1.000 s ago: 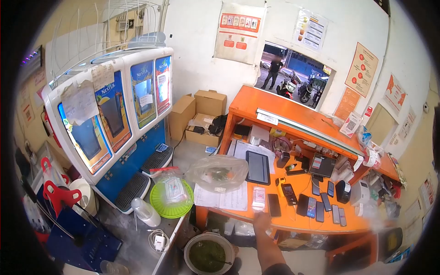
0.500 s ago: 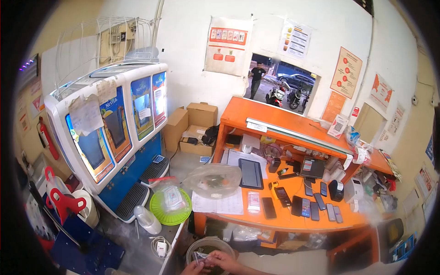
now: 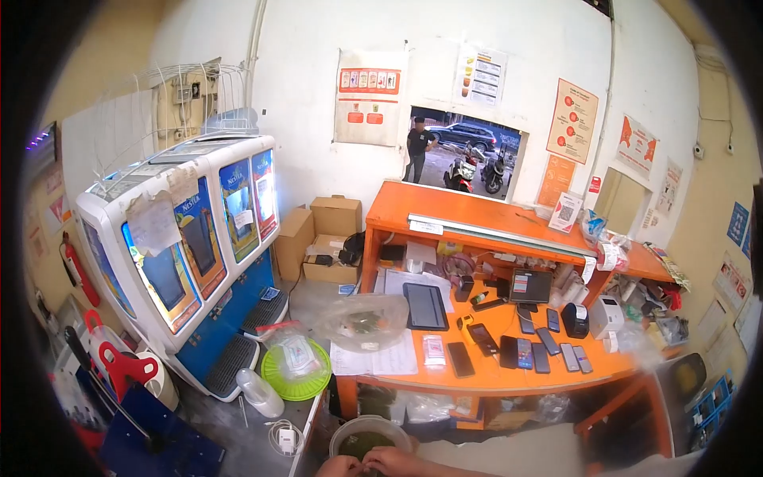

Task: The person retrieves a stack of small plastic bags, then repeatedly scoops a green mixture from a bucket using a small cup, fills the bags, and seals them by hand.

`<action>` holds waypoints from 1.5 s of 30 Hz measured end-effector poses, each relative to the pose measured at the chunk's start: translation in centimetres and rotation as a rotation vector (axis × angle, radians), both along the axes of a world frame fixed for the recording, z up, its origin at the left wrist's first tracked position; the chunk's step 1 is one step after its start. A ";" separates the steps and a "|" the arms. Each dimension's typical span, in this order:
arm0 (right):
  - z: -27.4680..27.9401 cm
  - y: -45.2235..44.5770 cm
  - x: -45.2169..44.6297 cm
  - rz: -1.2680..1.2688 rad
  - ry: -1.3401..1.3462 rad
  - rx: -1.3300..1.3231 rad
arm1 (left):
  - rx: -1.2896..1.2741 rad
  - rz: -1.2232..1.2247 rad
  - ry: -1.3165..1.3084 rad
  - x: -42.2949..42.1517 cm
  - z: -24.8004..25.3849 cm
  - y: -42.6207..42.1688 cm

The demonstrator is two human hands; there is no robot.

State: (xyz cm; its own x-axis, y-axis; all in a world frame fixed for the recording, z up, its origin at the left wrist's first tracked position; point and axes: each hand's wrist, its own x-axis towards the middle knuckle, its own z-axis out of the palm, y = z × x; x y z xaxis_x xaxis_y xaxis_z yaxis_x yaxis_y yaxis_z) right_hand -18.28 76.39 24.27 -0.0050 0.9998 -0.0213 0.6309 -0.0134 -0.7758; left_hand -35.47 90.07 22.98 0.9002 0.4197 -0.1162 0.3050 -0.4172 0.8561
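Note:
At the bottom edge, my left hand and my right hand meet over the near side of a whitish round tub. The fingers of both are closed and pressed together at the tips. Whatever sits between them is too small and hidden to make out. Inside the tub lies something dark green, partly covered by my hands. The lower parts of both hands are cut off by the frame.
An orange desk with several phones stands ahead to the right. A clear plastic bag lies on its left end. On the left counter are a lime-green basket, a clear bottle, a white charger and a drink dispenser.
The view has tilted up slightly, so my hands sit lower in the frame. A small pale strip visible between my fingers before is now hidden. More of the tub's green contents shows.

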 end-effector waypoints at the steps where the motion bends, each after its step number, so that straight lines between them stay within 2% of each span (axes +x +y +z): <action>1: 1.5 -0.1 -0.6 -0.059 -0.013 -0.006 | 0.021 -0.016 0.039 0.0 -0.6 0.2; 2: 2.3 -0.2 -0.8 -0.118 -0.026 -0.012 | 0.042 -0.032 0.079 0.0 -1.0 0.4; 3: 0.1 -0.4 -0.3 -0.115 -0.025 -0.008 | 0.045 -0.030 0.080 -0.2 0.7 0.0; 5: -6.9 -0.9 1.0 -0.140 -0.027 -0.108 | 0.272 0.207 0.187 0.0 5.6 -1.9; 6: -6.6 -0.6 0.7 -0.141 -0.025 -0.106 | 0.275 0.207 0.188 0.3 5.7 -2.2; 8: -5.2 -0.1 -0.7 -0.335 0.283 -0.163 | 0.051 0.257 0.451 0.8 5.5 -2.6; 9: -5.4 -0.1 -0.9 -0.335 0.288 -0.169 | 0.047 0.255 0.457 0.7 4.8 -2.6; 11: -5.7 0.1 -1.1 -0.257 0.213 -0.039 | -0.095 0.195 0.149 0.5 2.1 -2.5; 14: -5.0 0.8 -0.8 -0.232 0.325 -0.193 | -0.081 0.167 0.078 0.7 -1.1 -1.8; 15: -5.0 0.8 -0.6 -0.235 0.325 -0.193 | -0.082 0.164 0.078 0.6 -0.5 -1.5; 17: -5.3 0.6 -0.2 -0.175 0.615 -0.315 | -0.592 0.084 0.096 0.1 1.4 -0.8; 18: -5.1 0.4 -0.1 -0.175 0.614 -0.317 | -0.595 0.085 0.096 -0.1 0.4 -0.3; 20: -4.5 0.0 -0.2 -0.151 0.622 -0.371 | -0.298 -0.046 0.018 0.1 -2.7 0.3; 21: -4.2 0.1 -0.2 -0.151 0.620 -0.374 | -0.187 -0.049 0.026 -0.1 -2.5 0.0; 23: -3.8 0.0 -0.8 -0.011 0.212 -0.198 | -0.061 0.039 0.097 0.1 -2.3 -0.9; 24: -2.9 0.0 -1.2 -0.012 0.211 -0.200 | -0.022 0.087 0.139 0.2 -2.1 -1.3; 26: -0.6 0.1 -1.5 0.049 0.034 0.122 | 0.063 0.150 0.173 0.4 -2.2 -1.9; 27: -0.2 0.2 -1.3 0.050 0.033 0.118 | 0.123 0.175 0.177 0.4 -2.4 -2.2; 32: 0.6 -0.4 -1.7 -0.059 -0.116 -0.226 | 0.450 0.218 0.033 0.5 -5.8 -2.7; 34: -1.9 0.5 -1.5 -0.150 -0.156 -0.255 | 0.534 0.150 0.012 0.4 -7.1 -2.5; 35: -3.3 0.9 -1.6 -0.247 -0.198 -0.278 | 0.518 -0.030 0.173 0.5 -7.5 -1.8; 36: -3.4 1.0 -1.9 -0.246 -0.193 -0.283 | 0.513 -0.032 0.177 0.6 -5.8 -1.8; 38: -3.1 1.0 -2.4 -0.363 -0.155 -0.217 | 0.450 -0.128 0.192 0.4 -1.0 -2.2; 39: -4.3 0.7 -2.2 -0.363 -0.150 -0.225 | 0.443 -0.131 0.198 0.3 0.0 -2.1; 41: -7.4 0.6 -1.3 -0.470 0.104 -0.105 | 0.367 -0.124 0.006 0.1 0.9 -2.0; 42: -7.6 0.6 -1.2 -0.469 0.109 -0.114 | 0.360 -0.125 0.013 0.1 0.6 -1.9; 44: -7.0 1.0 -1.0 -0.607 0.645 -0.358 | 0.543 -0.107 -0.203 0.4 -0.9 -1.6; 45: -7.0 0.8 -0.7 -0.577 0.785 -0.402 | 0.534 -0.110 -0.195 0.4 -1.1 -1.5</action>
